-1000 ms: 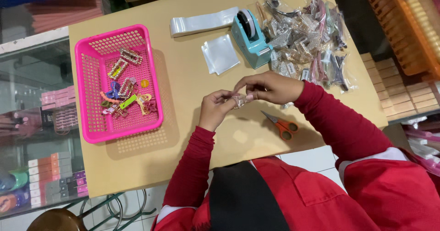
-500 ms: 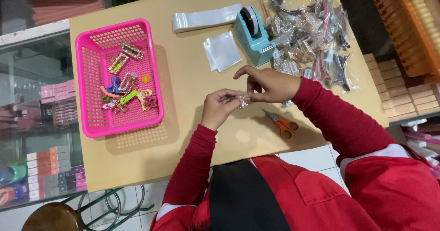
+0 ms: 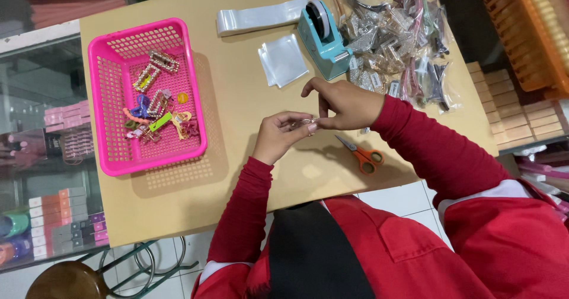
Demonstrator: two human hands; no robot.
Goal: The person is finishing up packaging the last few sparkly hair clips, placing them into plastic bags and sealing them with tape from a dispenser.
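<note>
Since half a second ago: hands sit a touch lower on the table (image 3: 249, 174) in view; right hand's forefinger now lifted clear, other fingers kept on the item. Nothing else on the table shifted.

Left hand (image 3: 278, 134) – fingertips pinched on a small glittery hair clip (image 3: 308, 123), held just above the tabletop at mid-table. Right hand (image 3: 347, 103) – thumb and middle fingers closed on the clip's other end, forefinger raised. Judged: two-handed grip steadies so small a piece; whether a clear sleeve is already round it, cannot tell.

Pink basket (image 3: 106, 157), far left, holds loose clips – roughly ten, tangled, exact count unsure. Reads as one stock kept apart from the other.

Bagged clips (image 3: 397, 44), top right: heap of clear packets, too many and overlapped to count.

One blue tape dispenser (image 3: 323, 38), beside the heap, near the right hand – handy for sealing, likely.

One small stack of clear plastic squares (image 3: 283, 59), just left of dispenser; sheets uncountable. One longer strip of clear sleeves (image 3: 261, 17) behind it.

One pair of orange-handled scissors (image 3: 361, 154), flat, blades shut, just beside the right forearm
</note>
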